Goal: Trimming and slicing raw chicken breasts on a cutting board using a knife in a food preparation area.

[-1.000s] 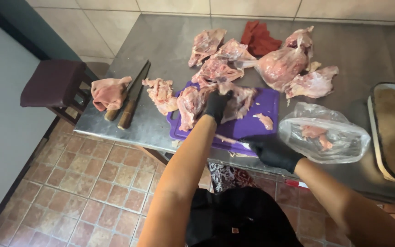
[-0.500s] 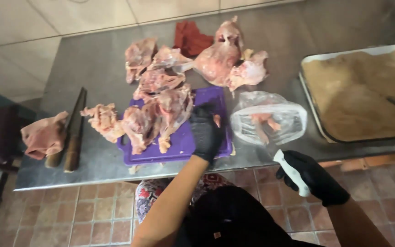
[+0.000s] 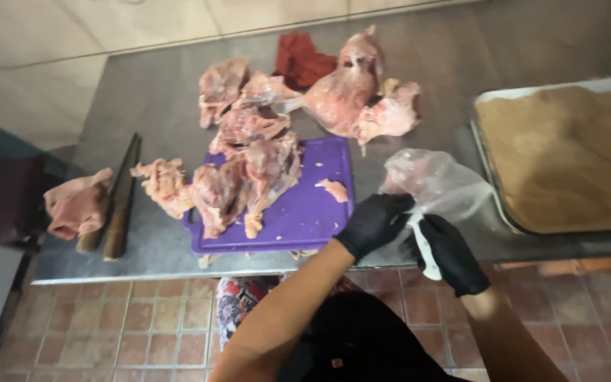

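Both gloved hands meet at the steel table's near edge: left hand (image 3: 375, 223) pinches the clear plastic bag (image 3: 434, 182) at its neck, right hand (image 3: 448, 251) grips the twisted tail, apparently to keep it closed; bag sits between purple cutting board (image 3: 316, 212) and crumb tray (image 3: 493, 191)

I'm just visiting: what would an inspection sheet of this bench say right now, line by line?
Surface: steel table, smeared near the meat.
Job's things: clear bag held at its mouth by both gloved hands; something pink shows inside.
Clutter: raw chicken pieces on and behind a purple board; one more piece at the left edge; two knives; red cloth; tray of brown crumbs.
Grippers: left hand and right hand, both in black gloves, gripping the bag.
Cables: nothing seen.
Surroundings: tiled wall, reddish tiled floor.
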